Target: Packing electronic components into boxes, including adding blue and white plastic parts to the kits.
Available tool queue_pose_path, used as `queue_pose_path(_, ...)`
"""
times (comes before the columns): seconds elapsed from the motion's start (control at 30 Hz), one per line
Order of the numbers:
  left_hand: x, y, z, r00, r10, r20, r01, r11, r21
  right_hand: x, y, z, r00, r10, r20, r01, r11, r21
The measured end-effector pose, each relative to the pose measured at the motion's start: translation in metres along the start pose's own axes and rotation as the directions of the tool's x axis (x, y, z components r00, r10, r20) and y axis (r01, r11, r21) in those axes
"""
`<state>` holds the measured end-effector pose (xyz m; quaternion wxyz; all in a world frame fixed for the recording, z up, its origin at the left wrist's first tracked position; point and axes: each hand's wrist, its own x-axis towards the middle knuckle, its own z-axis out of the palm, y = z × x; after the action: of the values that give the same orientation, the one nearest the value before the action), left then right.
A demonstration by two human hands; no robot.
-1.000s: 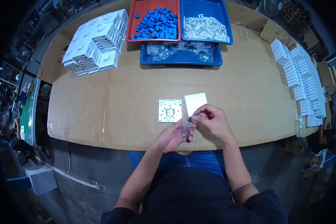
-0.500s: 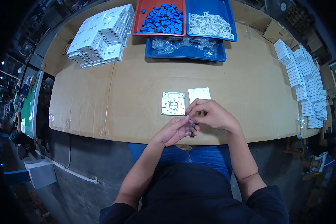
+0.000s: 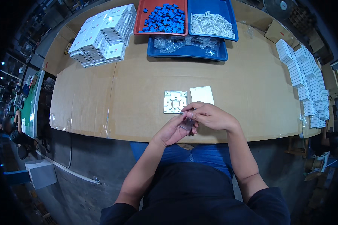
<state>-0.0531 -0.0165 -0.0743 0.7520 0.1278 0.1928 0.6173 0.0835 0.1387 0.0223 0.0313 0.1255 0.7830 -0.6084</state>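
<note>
Close to the table's front edge, my left hand (image 3: 171, 131) is closed around a small clear plastic bag (image 3: 186, 124), which shows between its fingers. My right hand (image 3: 213, 117) pinches at the bag's upper end, its fingertips meeting those of the left. Any contents of the bag are too small to make out. Just beyond my fingers lies a square white plastic tray (image 3: 175, 102) with moulded clips and a round centre. To its right rests a flat white cover plate (image 3: 202, 95), its near edge partly hidden by my right hand.
At the back, a red tray (image 3: 141, 26) holds blue pieces beside a blue tray (image 3: 232, 28) of white pieces. Below them, another blue tray (image 3: 187, 57) holds clear bags. White boxes (image 3: 97, 35) stack at left; white units (image 3: 302, 82) line the right. A person (image 3: 17, 135) sits far left.
My right hand's fingers have shifted left, over the left fingertips. More of the clear bag shows between my hands. The white tray and cover plate lie as before.
</note>
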Motion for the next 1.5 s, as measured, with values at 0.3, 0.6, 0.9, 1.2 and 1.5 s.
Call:
queue_pose_path(0.3,-0.002,-0.001,-0.002,0.999,0.039,-0.026,-0.039,0.999,0.014,0.007,-0.003,0.007,0.996,-0.069,0.058,0.077,0.988,-0.132)
queue_pose_path(0.6,-0.005,0.002,0.003,0.999,-0.032,0.004,0.032,0.999,0.026,0.011,-0.002,-0.036,0.999,0.032,0.018,-0.034,0.994,0.106)
queue_pose_path(0.9,-0.004,0.005,0.010,0.999,-0.050,-0.017,0.048,0.997,-0.061,0.110,0.033,-0.222,0.526,-0.332,-0.783,-0.161,0.865,-0.475)
queue_pose_path(1.2,-0.001,0.003,0.003,0.999,-0.045,0.002,0.045,0.997,-0.063,0.157,0.054,-0.278,0.506,-0.488,-0.711,-0.515,0.491,-0.703)
queue_pose_path(1.5,0.000,0.005,0.007,0.996,-0.084,-0.019,0.081,0.991,-0.106,0.145,0.052,-0.294,0.342,-0.441,-0.830,-0.288,0.791,-0.539)
